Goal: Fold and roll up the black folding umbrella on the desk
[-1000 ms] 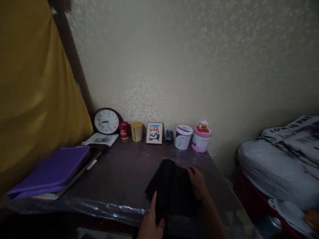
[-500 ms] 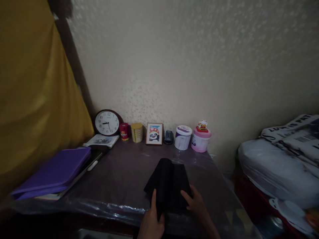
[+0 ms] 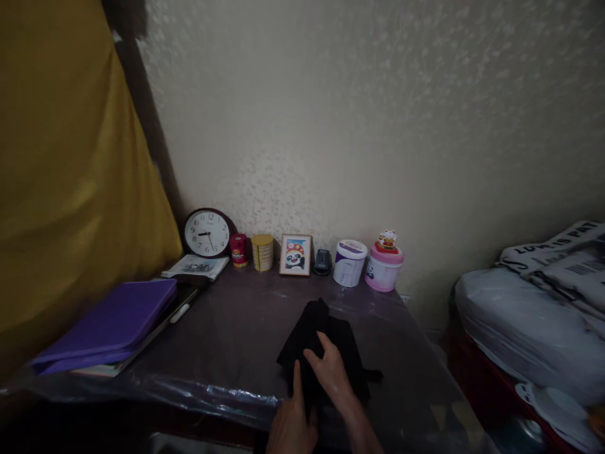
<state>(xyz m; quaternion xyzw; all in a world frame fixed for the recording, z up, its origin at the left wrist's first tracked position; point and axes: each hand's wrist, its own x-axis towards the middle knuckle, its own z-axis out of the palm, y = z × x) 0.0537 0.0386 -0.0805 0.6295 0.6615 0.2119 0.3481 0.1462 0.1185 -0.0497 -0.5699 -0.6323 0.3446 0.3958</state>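
Note:
A folded black cloth (image 3: 316, 334) lies on the dark table (image 3: 236, 328), near its front edge. My right hand (image 3: 331, 372) lies flat on top of the cloth, fingers stretched toward its far end. My left hand (image 3: 290, 425) rests at the cloth's near left corner; its index finger points along the cloth's left edge and the other fingers are curled out of sight. A small flap of the cloth sticks out to the right.
Along the wall stand a clock (image 3: 207, 232), a red tin (image 3: 239, 250), a yellow tin (image 3: 262, 251), a panda picture frame (image 3: 295, 255), a white tub (image 3: 348, 261) and a pink jar (image 3: 384, 265). A purple folder (image 3: 108, 325) lies left. Bundled bags (image 3: 529, 321) sit right.
My right hand has moved from the cloth's right edge onto its middle. The cloth now looks narrower, folded in from the right. My left hand stays at the near left corner.

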